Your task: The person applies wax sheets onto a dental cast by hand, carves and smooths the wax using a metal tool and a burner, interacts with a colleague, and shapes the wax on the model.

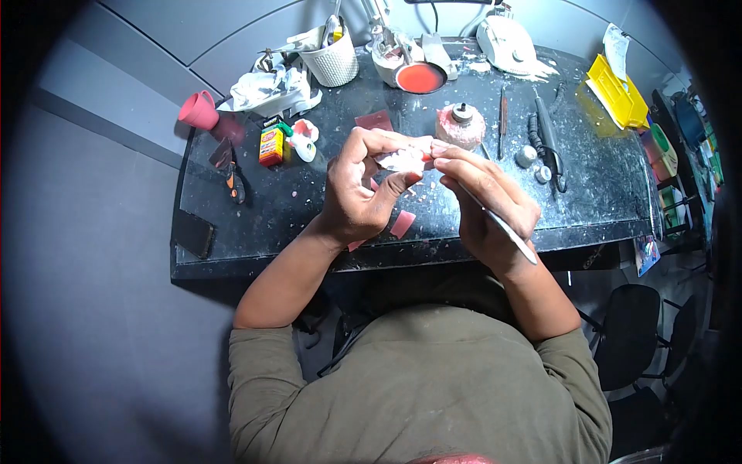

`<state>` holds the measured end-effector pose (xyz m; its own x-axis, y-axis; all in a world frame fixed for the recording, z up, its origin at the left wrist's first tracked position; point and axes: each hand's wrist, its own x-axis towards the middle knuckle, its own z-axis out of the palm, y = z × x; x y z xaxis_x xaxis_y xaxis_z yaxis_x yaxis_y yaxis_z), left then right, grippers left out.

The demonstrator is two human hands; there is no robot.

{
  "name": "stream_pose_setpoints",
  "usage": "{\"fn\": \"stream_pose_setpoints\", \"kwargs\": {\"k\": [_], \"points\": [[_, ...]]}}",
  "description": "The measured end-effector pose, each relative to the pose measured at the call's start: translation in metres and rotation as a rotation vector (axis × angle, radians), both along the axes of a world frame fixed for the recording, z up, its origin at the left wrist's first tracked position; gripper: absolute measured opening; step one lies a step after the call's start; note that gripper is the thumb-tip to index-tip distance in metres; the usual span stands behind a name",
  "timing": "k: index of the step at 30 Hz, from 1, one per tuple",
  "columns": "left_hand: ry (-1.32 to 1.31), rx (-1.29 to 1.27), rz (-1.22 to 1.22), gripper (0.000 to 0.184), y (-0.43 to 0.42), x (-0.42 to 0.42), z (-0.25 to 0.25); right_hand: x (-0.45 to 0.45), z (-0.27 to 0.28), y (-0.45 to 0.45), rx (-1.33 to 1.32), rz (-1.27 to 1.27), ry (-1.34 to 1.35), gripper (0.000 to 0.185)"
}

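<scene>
Above the front part of the dark bench, my left hand is closed around a small white plaster cast with some red on its right side. Its finer shape is too small to make out. My right hand grips a slim wax carving tool, whose pale handle slants down toward my wrist. The tool's working end is hidden by my fingertips, which meet the cast at its right edge. Beneath my hands lies a pink wax piece, and a darker pink sheet rests behind them.
Behind my right hand stands a pink-smeared jar with a metal cap. A dish of red wax sits farther back. To the right lie a handpiece and a yellow tray; leftward are a yellow-red box, a pink cup and a phone.
</scene>
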<state>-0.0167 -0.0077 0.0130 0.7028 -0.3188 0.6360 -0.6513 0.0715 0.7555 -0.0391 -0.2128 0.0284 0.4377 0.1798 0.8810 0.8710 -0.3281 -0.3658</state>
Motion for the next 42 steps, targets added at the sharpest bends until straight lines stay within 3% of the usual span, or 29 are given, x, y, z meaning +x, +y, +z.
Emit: {"fn": "stream_pose_setpoints", "kwargs": {"k": [3,5,8,12,23,42], "points": [[-0.046,-0.003,0.016,0.029,-0.003,0.003,-0.004,0.002,-0.002,0.000,0.018,-0.045,-0.004,0.021],[-0.080,-0.021,0.020,0.030,-0.003,0.005,-0.005,0.003,-0.011,0.004,0.223,-0.051,0.085,0.016],[-0.147,0.013,0.082,0.030,-0.004,0.005,-0.002,-0.002,-0.013,0.008,0.314,-0.013,0.133,0.015],[-0.258,0.062,0.191,0.032,-0.004,0.006,-0.004,-0.002,-0.001,0.003,0.051,-0.029,-0.016,0.019],[-0.485,0.173,0.291,0.037,-0.002,0.011,0.000,-0.004,0.001,0.006,-0.002,-0.035,-0.027,0.026],[0.098,-0.113,0.040,0.030,-0.003,-0.005,0.003,0.000,0.002,0.005,0.040,-0.039,-0.018,0.021]]}}
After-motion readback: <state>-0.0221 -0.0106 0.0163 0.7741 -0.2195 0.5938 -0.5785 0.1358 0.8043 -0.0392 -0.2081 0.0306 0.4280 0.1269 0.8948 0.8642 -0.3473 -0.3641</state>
